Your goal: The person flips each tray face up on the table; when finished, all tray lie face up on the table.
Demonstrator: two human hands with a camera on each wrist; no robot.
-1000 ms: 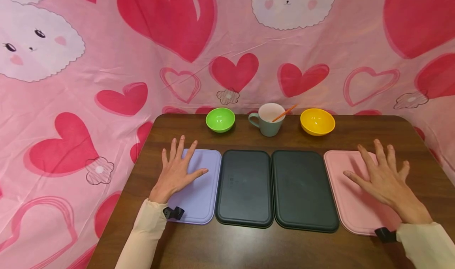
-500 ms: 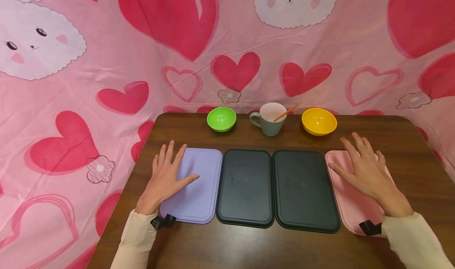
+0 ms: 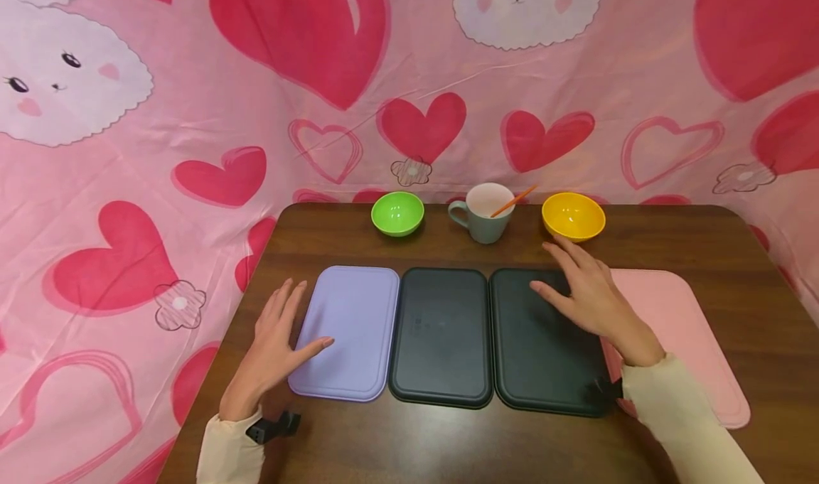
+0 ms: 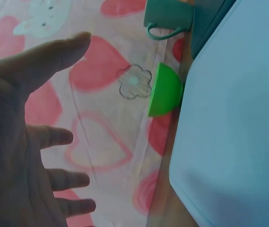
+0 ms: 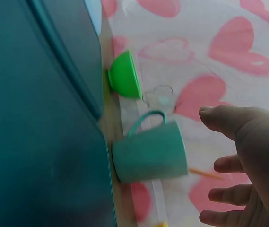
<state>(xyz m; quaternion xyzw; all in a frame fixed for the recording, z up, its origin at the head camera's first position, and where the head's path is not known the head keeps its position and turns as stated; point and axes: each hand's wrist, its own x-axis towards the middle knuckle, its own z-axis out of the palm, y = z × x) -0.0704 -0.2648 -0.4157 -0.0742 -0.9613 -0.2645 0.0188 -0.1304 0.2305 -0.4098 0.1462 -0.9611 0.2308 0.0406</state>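
Observation:
My left hand is held over the left edge of the lavender board, thumb spread from the fingers, with nothing in it. Over the right dark board is my right hand, also holding nothing, its fingertips just in front of the yellow bowl in the head view. A grey-green mug stands at the back with a thin orange stick leaning in it. The right wrist view shows the mug beyond the dark board, left of the thumb. To the mug's left sits a green bowl.
Another dark board lies between the lavender board and the right dark one. At the right end lies a pink board, partly covered by the right forearm. Behind the brown table hangs a pink heart-patterned cloth.
My right hand has moved left from over the pink board to over the right dark board. My left hand has drawn back toward the lower left. The boards, bowls and mug stay put.

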